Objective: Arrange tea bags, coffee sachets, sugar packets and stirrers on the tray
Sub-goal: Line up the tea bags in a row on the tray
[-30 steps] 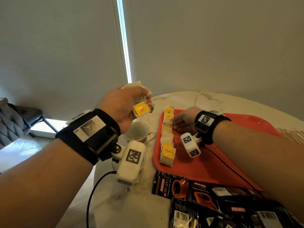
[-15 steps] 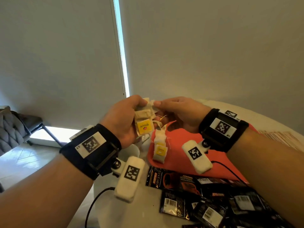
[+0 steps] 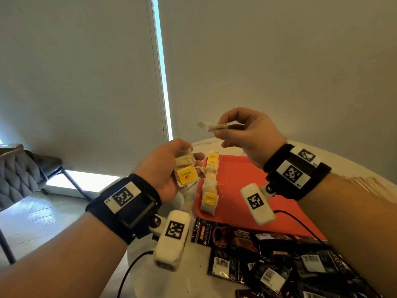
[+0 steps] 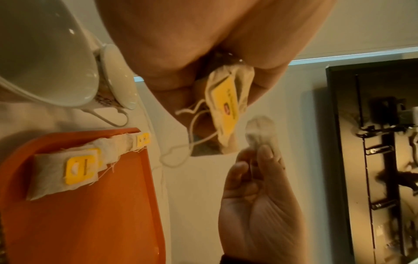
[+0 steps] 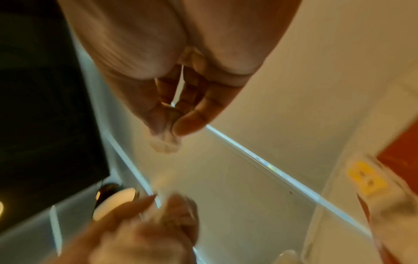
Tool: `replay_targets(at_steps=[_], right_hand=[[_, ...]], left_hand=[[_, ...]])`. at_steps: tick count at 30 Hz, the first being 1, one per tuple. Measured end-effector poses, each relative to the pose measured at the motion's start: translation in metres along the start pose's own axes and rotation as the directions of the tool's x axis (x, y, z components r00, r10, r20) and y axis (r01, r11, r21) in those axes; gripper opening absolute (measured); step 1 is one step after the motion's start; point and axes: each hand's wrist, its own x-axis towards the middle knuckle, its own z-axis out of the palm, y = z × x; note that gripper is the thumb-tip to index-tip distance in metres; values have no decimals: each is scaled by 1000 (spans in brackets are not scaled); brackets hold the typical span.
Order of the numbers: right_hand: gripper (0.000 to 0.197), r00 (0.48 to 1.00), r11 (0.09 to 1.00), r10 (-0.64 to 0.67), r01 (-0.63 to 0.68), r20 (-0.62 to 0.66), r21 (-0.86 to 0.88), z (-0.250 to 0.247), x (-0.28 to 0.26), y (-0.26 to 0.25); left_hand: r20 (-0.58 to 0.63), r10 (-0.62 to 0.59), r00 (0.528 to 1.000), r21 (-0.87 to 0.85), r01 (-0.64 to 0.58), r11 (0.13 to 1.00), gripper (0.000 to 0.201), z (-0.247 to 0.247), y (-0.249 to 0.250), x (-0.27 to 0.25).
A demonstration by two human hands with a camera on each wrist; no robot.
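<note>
My left hand [image 3: 171, 166] holds a small bundle of tea bags [image 3: 185, 172] with a yellow tag, raised above the white cup [image 3: 177, 202]. My right hand [image 3: 240, 130] is lifted higher and pinches a single tea bag [image 3: 214, 126] edge-on between thumb and fingers. In the left wrist view the bundle of tea bags [image 4: 228, 107] trails loose strings, and the pinched tea bag [image 4: 260, 132] is beside it. A row of several tea bags [image 3: 210, 186] lies along the left edge of the red tray [image 3: 247, 190]. Black coffee sachets [image 3: 268, 265] lie piled in front of the tray.
The white cup and saucer [image 4: 68, 71] stand on the marble table [image 3: 193, 265] just left of the tray. Stirrers [image 3: 373, 183] lie at the far right. A grey chair [image 3: 19, 175] stands at the left, off the table. The tray's middle and right part are bare.
My right hand left the tray, met the left hand's bundle, took one tea bag from it and rose up and right. The left hand kept holding the bundle.
</note>
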Motion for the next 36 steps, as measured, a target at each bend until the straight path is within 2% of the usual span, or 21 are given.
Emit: replay_targets(at_steps=[3, 5, 7, 10, 13, 15, 17, 21, 25, 28, 30, 32, 36], right_hand=[[20, 984, 952, -164, 177, 72, -251, 5, -3, 6], [19, 976, 907, -187, 216, 115, -363, 8, -7, 8], [20, 976, 899, -172, 212, 134, -384, 8, -10, 8], [17, 980, 927, -162, 191, 117, -324, 5, -7, 9], [14, 995, 993, -11, 23, 102, -116, 2, 1, 14], [20, 985, 993, 57, -40, 161, -107, 2, 5, 19], [23, 982, 992, 72, -51, 175, -119, 1, 8, 22], [21, 974, 995, 96, -100, 204, 9, -2, 16, 31], [23, 969, 992, 123, -121, 217, -23, -4, 24, 38], [23, 972, 986, 166, -166, 168, -17, -5, 32, 48], [23, 967, 969, 245, -245, 72, -19, -9, 38, 64], [24, 928, 928, 370, -371, -41, -14, -13, 41, 87], [21, 780, 787, 613, -617, -125, 2, -15, 37, 131]], left_hand=[[19, 63, 998, 15, -64, 998, 32, 4, 4, 6], [-9, 134, 991, 40, -134, 990, 40, 4, 7, 12], [-35, 185, 982, 82, -181, 980, 42, 2, 9, 19], [-18, 237, 971, 160, -231, 960, 30, -3, 14, 24], [133, 233, 963, 280, -262, 924, 22, -3, 21, 23], [172, 217, 961, 366, -267, 892, 16, -2, 24, 23], [175, 212, 961, 410, -267, 872, 16, 0, 28, 26], [146, 219, 965, 430, -261, 865, 26, 1, 33, 35], [138, 184, 973, 451, -227, 863, 28, -1, 35, 48], [86, 176, 981, 423, -195, 885, 25, -4, 34, 58], [18, 182, 983, 363, -176, 915, 20, -7, 34, 65], [-28, 176, 984, 308, -160, 938, 19, -12, 33, 70], [-49, 148, 988, 261, -130, 956, 19, -22, 29, 74]])
